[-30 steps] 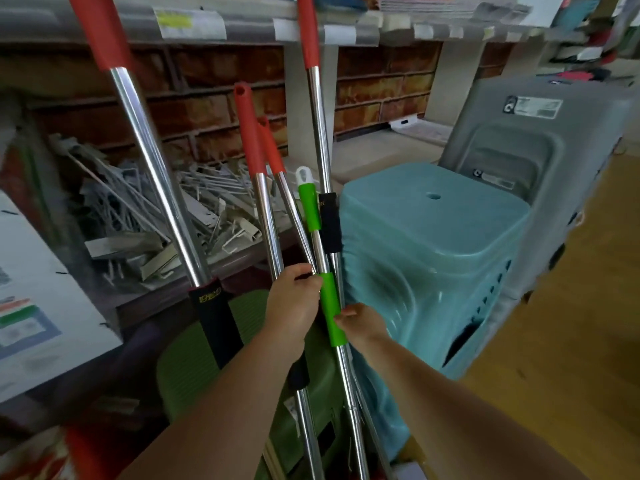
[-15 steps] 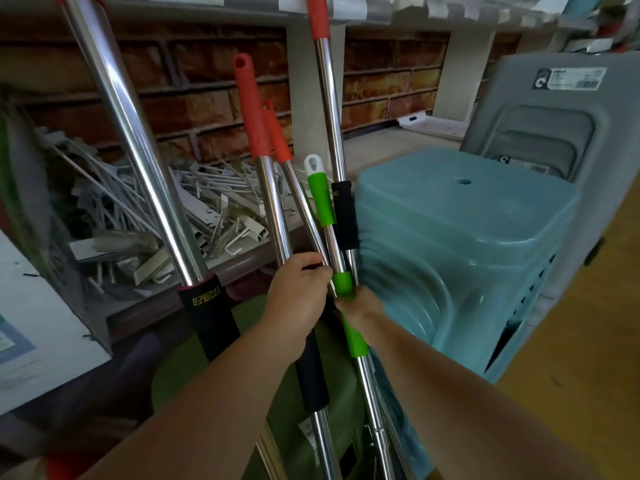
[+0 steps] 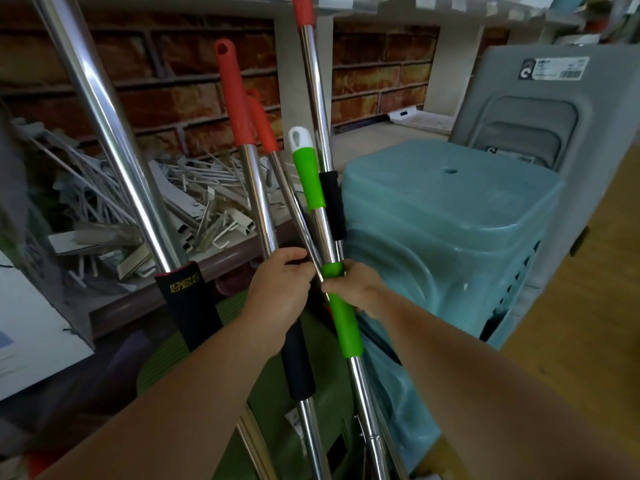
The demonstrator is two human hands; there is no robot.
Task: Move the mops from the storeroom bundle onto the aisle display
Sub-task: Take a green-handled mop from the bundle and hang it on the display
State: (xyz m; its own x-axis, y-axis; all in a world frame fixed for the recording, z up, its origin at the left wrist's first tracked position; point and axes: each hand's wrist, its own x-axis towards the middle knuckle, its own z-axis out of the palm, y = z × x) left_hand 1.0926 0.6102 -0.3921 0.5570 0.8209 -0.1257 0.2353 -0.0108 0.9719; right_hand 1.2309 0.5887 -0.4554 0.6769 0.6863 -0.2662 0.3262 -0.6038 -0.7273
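Both hands are holding mop handles at mid-shaft in the head view, the only view there is. The left hand [image 3: 280, 289] is curling round a red-tipped mop handle [image 3: 235, 95], gripping just above its black foam sleeve [image 3: 298, 365], and a thinner red-tipped pole [image 3: 263, 123] is crossing at the same spot; whether the fingers are enclosing that one too cannot be told. The right hand [image 3: 356, 289] is wrapping the green-gripped mop handle [image 3: 308, 178] at the top of its lower green sleeve, likely because the sleeve gives better purchase than bare steel. Gripping at mid-shaft seems to be a way of keeping the long poles gathered and upright while carrying them.

Another pole with a red top [image 3: 313, 98] is standing behind the green one, and a thick steel pole [image 3: 104, 133] is leaning at the left, neither visibly held. The mop heads are out of sight below. Close on the right, a stack of teal plastic stools [image 3: 450, 220] is standing just beside the poles, with grey stools [image 3: 540, 133] behind. Loose metal brackets [image 3: 138, 209] are lying heaped on the shelf beyond.
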